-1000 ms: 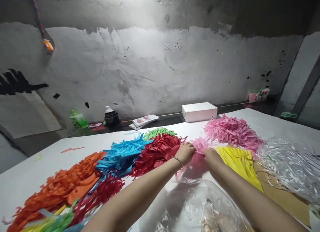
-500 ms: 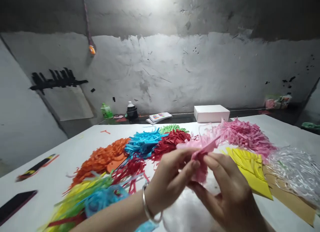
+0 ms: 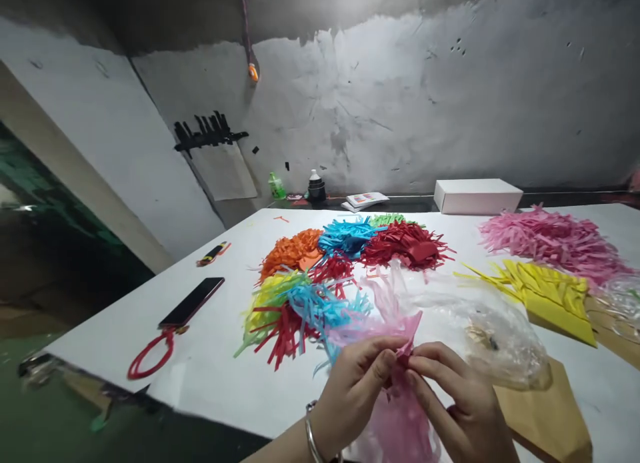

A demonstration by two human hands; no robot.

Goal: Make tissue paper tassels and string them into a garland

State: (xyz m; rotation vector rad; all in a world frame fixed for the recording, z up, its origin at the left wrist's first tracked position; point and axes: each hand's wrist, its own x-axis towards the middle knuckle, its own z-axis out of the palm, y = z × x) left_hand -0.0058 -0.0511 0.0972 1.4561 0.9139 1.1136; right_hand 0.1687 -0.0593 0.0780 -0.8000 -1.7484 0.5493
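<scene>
My left hand (image 3: 357,383) and my right hand (image 3: 453,396) meet low in the head view, fingers closed in a pinch. Between them they grip a pink tissue paper tassel (image 3: 407,410), bunched at its middle. One fringed end spreads away over the table and the other hangs down toward me. A silver bangle circles my left wrist. Just beyond my right hand lies a clear plastic bag (image 3: 505,330) with something small inside. To the left of my hands is a heap of blue, red and yellow-green tassels (image 3: 300,310).
On the white table (image 3: 240,376) lie orange (image 3: 290,250), blue (image 3: 350,236), dark red (image 3: 407,244) and pink (image 3: 555,240) fringe piles. Yellow fringed paper (image 3: 550,296) is at right, near brown card (image 3: 547,406). A phone (image 3: 193,303), a cutter (image 3: 213,254) and a white box (image 3: 477,196) are also there.
The view has swung left and down, bringing the phone and the table's left edge into sight. My hands have come lower and closer to me, still pinching the pink tassel.
</scene>
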